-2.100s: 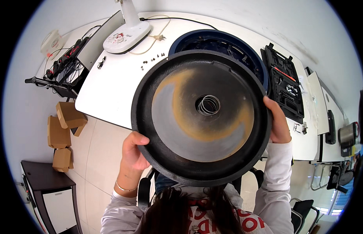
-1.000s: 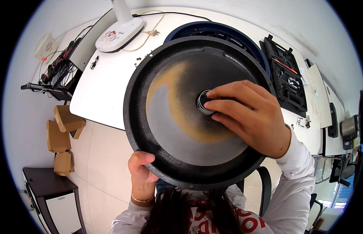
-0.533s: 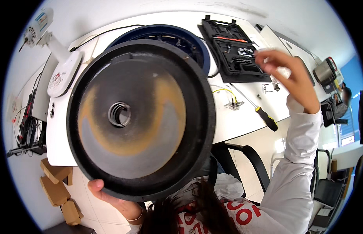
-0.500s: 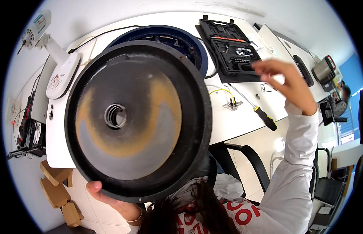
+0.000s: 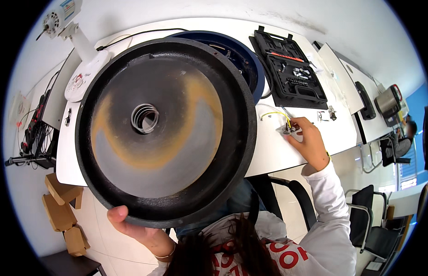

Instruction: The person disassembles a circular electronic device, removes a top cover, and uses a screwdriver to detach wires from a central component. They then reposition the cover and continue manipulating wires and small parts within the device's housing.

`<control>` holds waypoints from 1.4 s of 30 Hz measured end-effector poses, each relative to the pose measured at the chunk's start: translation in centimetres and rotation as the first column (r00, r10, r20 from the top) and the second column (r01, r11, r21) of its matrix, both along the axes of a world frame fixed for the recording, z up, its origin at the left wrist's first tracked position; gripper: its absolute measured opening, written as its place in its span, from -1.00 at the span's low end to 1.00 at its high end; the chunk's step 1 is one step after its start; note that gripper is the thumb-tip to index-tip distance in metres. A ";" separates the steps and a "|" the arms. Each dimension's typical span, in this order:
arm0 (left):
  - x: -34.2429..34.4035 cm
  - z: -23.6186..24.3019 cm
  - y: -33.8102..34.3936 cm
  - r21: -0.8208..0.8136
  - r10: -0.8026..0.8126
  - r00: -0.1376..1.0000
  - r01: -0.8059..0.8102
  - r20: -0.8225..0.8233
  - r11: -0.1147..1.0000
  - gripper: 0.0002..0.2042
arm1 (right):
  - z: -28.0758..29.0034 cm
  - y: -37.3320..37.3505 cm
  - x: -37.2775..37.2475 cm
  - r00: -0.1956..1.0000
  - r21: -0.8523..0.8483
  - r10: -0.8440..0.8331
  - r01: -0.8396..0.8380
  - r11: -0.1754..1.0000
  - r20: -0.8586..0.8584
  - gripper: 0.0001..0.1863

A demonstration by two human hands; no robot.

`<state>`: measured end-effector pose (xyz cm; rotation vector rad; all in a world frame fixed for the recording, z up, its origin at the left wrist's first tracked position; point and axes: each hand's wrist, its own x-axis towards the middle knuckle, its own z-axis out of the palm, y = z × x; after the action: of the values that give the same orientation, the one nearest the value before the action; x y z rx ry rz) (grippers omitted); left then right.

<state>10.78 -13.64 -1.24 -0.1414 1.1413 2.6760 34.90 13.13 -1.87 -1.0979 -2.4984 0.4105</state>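
Note:
A large round black heating plate (image 5: 177,181), its worn middle grey and rust-brown, stands tilted up before me. A coil spring (image 5: 145,118) sits around its central hole. My left hand (image 5: 135,230) grips the lower left rim, thumb in front and fingers hidden behind. On the white table, my right hand (image 5: 309,142) closes thumb and fingers on a small metal sensor part (image 5: 284,129) with a yellow wire (image 5: 271,113). A screwdriver's shaft (image 5: 286,111) shows beside those fingers; the hand covers most of its handle. Behind the plate lies a dark blue round housing (image 5: 257,69), partly hidden.
An open black toolbox (image 5: 292,69) with sockets lies at the far right of the table (image 5: 333,133). Small metal pieces (image 5: 332,112) sit near it. A white fan-like stand (image 5: 87,73) is at the left. Cardboard boxes (image 5: 60,214) and a black chair (image 5: 296,198) stand below.
My right hand has come down from the air by the toolbox onto the metal sensor part, over the screwdriver. The left hand still holds the plate. The whole view has shifted slightly.

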 end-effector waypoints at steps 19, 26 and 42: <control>0.4 -3.4 -3.2 0.421 -0.568 0.819 0.545 -0.082 0.725 -0.36 | 15.3 -9.0 -12.2 0.816 -0.604 0.151 -0.524 0.601 -0.558 -0.19; 1.4 -1.4 -3.6 0.146 -0.571 0.816 0.557 0.087 0.818 -0.44 | 15.6 -7.5 -13.6 0.857 -0.407 0.341 -0.490 0.771 -0.386 -0.85; 1.1 -1.4 -3.9 0.100 -0.541 0.838 0.533 0.075 0.840 -0.37 | 17.0 -11.2 -16.0 0.872 -0.078 0.467 -0.480 0.874 -0.145 -0.74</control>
<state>11.90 -17.58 -2.61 0.0543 0.8813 2.1750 18.95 1.98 15.17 -0.4553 -2.6409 0.7377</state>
